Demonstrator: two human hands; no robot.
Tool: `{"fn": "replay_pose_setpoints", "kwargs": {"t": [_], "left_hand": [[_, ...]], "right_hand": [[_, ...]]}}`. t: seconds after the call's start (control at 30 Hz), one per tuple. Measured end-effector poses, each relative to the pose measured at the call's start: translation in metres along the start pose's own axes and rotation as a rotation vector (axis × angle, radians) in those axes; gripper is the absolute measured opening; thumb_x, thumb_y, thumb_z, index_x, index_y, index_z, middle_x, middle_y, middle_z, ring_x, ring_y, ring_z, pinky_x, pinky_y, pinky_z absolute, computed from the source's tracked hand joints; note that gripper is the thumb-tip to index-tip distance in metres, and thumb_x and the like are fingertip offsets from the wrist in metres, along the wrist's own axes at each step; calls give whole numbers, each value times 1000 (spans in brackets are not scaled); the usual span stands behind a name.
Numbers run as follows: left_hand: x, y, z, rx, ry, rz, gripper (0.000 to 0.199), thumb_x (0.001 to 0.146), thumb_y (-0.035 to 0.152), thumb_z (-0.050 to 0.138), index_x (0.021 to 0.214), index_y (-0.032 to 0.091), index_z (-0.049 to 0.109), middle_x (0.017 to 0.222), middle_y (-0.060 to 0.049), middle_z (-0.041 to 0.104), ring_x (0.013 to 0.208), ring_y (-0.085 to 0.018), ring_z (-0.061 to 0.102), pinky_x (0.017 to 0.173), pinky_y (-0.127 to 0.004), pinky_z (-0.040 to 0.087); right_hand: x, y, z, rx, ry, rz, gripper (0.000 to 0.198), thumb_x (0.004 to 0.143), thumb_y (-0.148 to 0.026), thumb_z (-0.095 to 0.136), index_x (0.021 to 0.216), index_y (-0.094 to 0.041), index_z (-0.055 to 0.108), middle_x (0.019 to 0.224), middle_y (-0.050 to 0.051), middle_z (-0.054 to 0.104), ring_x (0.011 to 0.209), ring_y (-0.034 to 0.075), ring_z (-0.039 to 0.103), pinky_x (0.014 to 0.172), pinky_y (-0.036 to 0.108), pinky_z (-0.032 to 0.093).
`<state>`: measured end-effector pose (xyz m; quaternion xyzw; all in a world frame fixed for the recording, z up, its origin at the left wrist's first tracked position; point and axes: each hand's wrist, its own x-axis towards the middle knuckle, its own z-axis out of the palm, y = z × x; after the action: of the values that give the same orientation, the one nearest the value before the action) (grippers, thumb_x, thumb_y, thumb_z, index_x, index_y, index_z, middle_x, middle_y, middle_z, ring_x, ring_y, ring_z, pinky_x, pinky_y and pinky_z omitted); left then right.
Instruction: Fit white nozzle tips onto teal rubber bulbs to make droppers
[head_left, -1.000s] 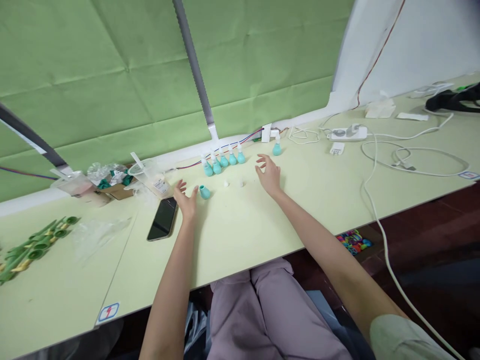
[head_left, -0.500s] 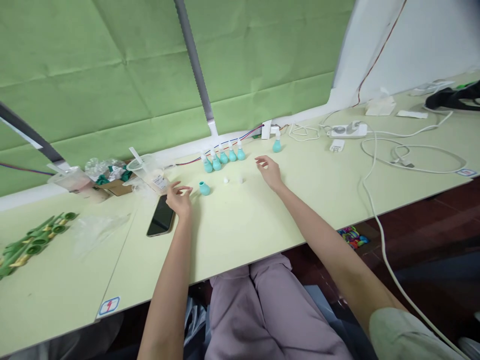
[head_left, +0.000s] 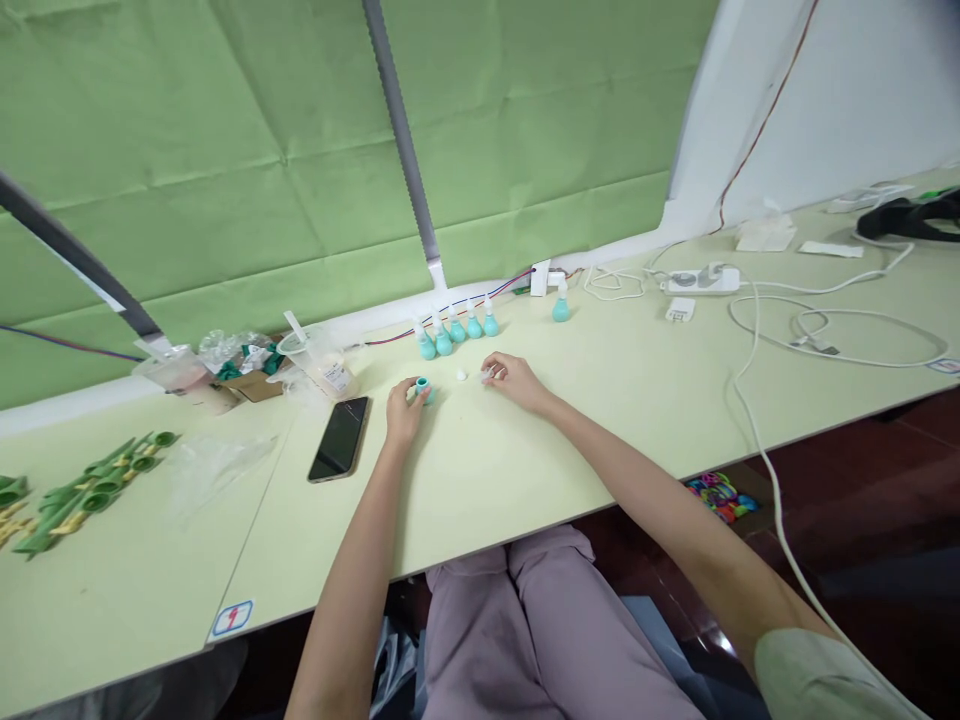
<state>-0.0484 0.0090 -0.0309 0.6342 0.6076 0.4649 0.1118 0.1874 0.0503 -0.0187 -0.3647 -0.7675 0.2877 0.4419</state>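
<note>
My left hand is closed around a small teal squeeze bulb, whose open round mouth faces up. To its right, my right hand pinches a small translucent white tip just above the tabletop. A loose white tip lies on the table between my two hands. Behind them, several teal bulbs with white tips stand in a cluster. One more capped bulb stands apart to the right.
A black phone lies left of my left hand. Plastic cups and a cardboard box stand at the back left, with green plastic pieces farther left. A power strip and white cables spread over the right side.
My left hand has moved right and taken hold of the teal bulb. My right hand has come left and down and now pinches one of the two small tips.
</note>
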Motion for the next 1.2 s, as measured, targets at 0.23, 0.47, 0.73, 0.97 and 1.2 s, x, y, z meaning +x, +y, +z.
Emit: {"fn": "replay_pose_setpoints", "kwargs": {"t": [0.23, 0.47, 0.73, 0.97, 1.2], "left_hand": [[-15, 39, 14, -28, -219, 196, 25, 78, 36, 51, 93, 18, 58, 90, -3, 62, 82, -16, 55, 77, -28, 42], [-20, 52, 17, 43, -202, 223, 28, 82, 41, 45, 94, 19, 58, 89, -5, 60, 83, -18, 55, 76, -29, 41], [-22, 52, 19, 30, -258, 172, 32, 82, 43, 45, 98, 18, 58, 87, -3, 63, 77, -17, 55, 72, -27, 42], [-25, 52, 22, 65, -227, 204, 30, 82, 39, 46, 99, 18, 59, 96, -6, 63, 86, -20, 56, 79, -30, 42], [-24, 48, 22, 189, -260, 261, 26, 81, 38, 49, 95, 19, 59, 90, -6, 62, 86, -22, 55, 80, -33, 42]], "right_hand": [[-2, -23, 8, 353, -6, -21, 24, 67, -29, 64, 88, -18, 60, 87, 3, 64, 77, 13, 60, 74, 27, 48], [-2, -23, 8, 327, -14, -38, 21, 68, -31, 65, 84, -18, 66, 87, 4, 67, 77, 15, 61, 75, 28, 49], [-3, -18, 9, 365, -54, 65, 24, 63, -30, 68, 82, -16, 67, 80, 4, 68, 68, 13, 60, 68, 28, 49], [-4, -18, 6, 301, -91, 37, 20, 65, -25, 66, 82, -16, 70, 79, 4, 68, 68, 15, 61, 67, 28, 49], [-5, -22, 1, 88, -189, -143, 16, 73, -18, 59, 81, -18, 72, 84, 5, 68, 77, 16, 61, 72, 27, 46]]}}
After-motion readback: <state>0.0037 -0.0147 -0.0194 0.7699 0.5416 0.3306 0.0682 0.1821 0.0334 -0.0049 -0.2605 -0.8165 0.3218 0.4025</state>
